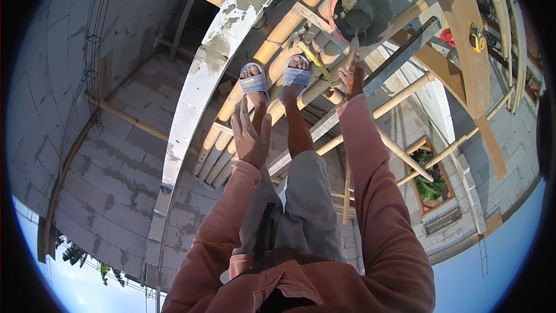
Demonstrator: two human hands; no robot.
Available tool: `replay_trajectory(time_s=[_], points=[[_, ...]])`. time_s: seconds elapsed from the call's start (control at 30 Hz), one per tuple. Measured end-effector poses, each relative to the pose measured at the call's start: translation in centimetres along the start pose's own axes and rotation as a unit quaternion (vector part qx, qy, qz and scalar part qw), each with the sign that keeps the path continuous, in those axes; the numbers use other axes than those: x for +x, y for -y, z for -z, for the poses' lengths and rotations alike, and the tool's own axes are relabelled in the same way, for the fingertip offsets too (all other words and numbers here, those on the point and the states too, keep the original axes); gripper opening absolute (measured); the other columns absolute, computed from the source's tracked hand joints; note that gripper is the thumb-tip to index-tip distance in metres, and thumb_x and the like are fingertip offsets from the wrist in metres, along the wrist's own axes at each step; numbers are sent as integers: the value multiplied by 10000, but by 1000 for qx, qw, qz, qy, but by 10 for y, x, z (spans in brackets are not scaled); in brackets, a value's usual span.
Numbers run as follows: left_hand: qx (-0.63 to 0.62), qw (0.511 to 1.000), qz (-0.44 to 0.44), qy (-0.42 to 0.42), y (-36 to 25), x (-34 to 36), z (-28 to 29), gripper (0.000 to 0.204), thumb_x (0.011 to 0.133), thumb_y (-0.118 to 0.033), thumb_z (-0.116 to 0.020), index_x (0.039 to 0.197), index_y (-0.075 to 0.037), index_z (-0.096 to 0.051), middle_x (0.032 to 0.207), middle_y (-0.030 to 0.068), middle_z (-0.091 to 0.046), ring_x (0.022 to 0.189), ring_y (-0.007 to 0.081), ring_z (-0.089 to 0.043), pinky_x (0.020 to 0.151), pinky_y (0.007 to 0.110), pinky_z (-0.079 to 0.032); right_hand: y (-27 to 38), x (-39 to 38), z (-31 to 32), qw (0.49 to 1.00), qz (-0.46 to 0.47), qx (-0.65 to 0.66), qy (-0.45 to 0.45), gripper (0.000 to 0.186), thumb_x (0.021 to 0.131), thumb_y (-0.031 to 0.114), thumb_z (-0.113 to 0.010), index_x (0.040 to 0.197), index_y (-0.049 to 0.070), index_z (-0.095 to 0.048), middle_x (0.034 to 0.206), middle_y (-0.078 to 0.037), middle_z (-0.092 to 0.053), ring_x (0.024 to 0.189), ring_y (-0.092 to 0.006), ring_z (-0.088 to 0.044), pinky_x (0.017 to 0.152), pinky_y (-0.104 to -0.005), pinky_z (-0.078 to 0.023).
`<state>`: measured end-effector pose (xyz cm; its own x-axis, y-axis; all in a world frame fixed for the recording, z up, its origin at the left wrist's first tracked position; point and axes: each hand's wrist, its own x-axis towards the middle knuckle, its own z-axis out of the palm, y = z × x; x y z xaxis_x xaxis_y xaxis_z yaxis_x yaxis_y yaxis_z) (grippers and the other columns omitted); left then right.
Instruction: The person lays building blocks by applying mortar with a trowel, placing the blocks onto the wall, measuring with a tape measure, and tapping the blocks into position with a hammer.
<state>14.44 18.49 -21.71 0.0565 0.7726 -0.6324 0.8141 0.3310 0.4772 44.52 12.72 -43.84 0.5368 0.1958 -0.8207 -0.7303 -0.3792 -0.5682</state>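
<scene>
One bucket (332, 13) of grey mortar (377, 14) stands on the bamboo poles (282, 33) beyond two blue-grey sandals (253, 83), and one trowel (355, 39) slants into it, with one yellow-and-black tape measure (477, 39) off to the right. The right hand (353, 76) is partly closed, gripping the trowel's handle at the bucket's near rim. The left hand (251, 140) is open and holds nothing, fingers extended beside the mortar-smeared pale beam (197, 90); whether it touches anything is unclear.

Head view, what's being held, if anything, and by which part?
The right hand appears to hold a trowel by its handle, the other end at the bucket. The left hand holds nothing.
</scene>
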Motion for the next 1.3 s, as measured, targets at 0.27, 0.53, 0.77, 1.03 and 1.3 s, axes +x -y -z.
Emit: replay_trajectory(time_s=[0.27, 0.53, 0.77, 1.03, 1.3], points=[[13, 936, -252, -246, -90, 248, 0, 955, 876, -592, -652, 1433, 123, -351, 1442, 334, -345, 1359, 439, -348, 1131, 445, -313, -51, -62, -24, 772, 383, -503, -60, 500, 769, 133, -724, 1226, 54, -538, 1213, -223, -461, 1173, -411, -451, 1004, -485, -354], [356, 914, -153, -121, -123, 344, -23, 1032, 828, -494, -744, 1486, 98, -214, 1389, 307, -384, 1280, 447, -434, 1074, 481, -380, -77, -54, -6, 752, 401, -518, -64, 535, 758, 164, -719, 1261, 116, -543, 1219, -189, -468, 1132, -405, -449, 965, -510, -379], [423, 890, -129, -110, -141, 342, -37, 1050, 816, -492, -754, 1491, 91, -202, 1392, 303, -383, 1280, 443, -436, 1073, 482, -381, -168, 40, -10, 721, 263, -641, 3, 445, 836, 306, -630, 1227, 104, -572, 1212, -201, -528, 1136, -412, -508, 993, -530, -418], [456, 876, -125, -98, -148, 330, -43, 1071, 802, -491, -766, 1497, 83, -187, 1395, 298, -381, 1280, 439, -438, 1071, 483, -383, -160, 74, -8, 572, 410, -705, -89, 327, 834, 220, -592, 1138, 100, -608, 1121, -100, -601, 1015, -310, -632, 869, -450, -495], [487, 865, -83, -86, -152, 327, -40, 1092, 789, -490, -777, 1502, 74, -172, 1398, 293, -379, 1281, 435, -440, 1070, 484, -384, -146, -51, -74, 959, -164, -82, 216, 392, 1002, 449, -541, 990, 61, -593, 680, -62, -589, 537, -226, -576, 488, -343, -457]])
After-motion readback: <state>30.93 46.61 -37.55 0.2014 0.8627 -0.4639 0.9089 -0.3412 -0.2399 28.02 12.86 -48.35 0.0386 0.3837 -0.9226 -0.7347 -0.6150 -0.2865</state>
